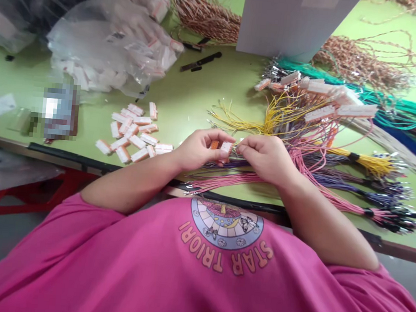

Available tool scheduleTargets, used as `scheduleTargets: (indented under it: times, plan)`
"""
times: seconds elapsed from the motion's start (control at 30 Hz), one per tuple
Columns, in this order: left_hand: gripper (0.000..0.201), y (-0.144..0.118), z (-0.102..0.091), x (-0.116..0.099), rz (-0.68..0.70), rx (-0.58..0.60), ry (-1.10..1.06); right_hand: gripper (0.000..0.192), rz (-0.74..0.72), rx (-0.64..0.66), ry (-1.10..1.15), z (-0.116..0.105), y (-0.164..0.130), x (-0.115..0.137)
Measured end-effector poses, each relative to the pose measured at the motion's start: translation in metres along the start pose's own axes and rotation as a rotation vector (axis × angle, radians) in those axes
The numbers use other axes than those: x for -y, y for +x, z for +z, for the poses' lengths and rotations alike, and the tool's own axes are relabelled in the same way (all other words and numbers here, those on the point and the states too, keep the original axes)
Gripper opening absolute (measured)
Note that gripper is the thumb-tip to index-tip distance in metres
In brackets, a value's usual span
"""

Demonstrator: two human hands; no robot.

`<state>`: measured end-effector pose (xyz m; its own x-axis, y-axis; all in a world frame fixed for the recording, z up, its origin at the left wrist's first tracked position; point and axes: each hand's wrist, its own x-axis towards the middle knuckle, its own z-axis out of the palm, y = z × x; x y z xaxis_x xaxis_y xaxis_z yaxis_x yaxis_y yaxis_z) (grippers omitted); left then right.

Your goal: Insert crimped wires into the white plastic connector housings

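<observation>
My left hand [197, 148] pinches a small white and orange connector [225, 148] just above the green table's [191, 96] near edge. Close against it on the right, my right hand [264, 156] holds the end of a thin wire [238, 149] right at the connector. Bundles of pink wires [227, 181] and purple wires [354, 183] lie under and to the right of my hands. A loose heap of the same white connectors [133, 135] sits left of my left hand.
Yellow wires [269, 117] and finished connector harnesses [329, 98] spread at the right. Clear plastic bags of parts [112, 41] lie at the back left, a grey box [288, 22] at the back centre, twisted brown wire [206, 10] and teal cables [397, 107] behind.
</observation>
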<state>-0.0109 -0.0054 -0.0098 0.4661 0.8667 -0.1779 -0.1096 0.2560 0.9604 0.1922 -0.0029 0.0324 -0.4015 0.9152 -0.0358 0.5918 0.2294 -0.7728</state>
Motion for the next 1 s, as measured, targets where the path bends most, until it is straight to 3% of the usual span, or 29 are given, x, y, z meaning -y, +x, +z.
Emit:
scheduleTargets:
  times: [0.23, 0.4, 0.6, 0.8, 1.0]
  plan:
    - [0.046, 0.001, 0.003, 0.007, -0.038, -0.037, -0.052, 0.026, -0.032, -0.082, -0.223, 0.022, -0.002, -0.004]
    - [0.046, 0.001, 0.004, 0.006, -0.040, -0.061, -0.084, 0.026, -0.025, -0.046, -0.293, 0.026, -0.002, -0.005]
    - [0.048, 0.001, 0.005, 0.004, 0.005, -0.033, -0.096, 0.025, -0.001, -0.033, -0.102, 0.018, -0.002, -0.003]
    - [0.042, 0.001, 0.002, 0.006, 0.024, -0.028, 0.065, 0.021, 0.051, 0.007, 0.019, 0.016, 0.004, -0.007]
    - [0.048, 0.003, -0.001, 0.003, 0.030, -0.103, 0.046, 0.018, 0.036, -0.109, 0.128, 0.016, 0.003, -0.004]
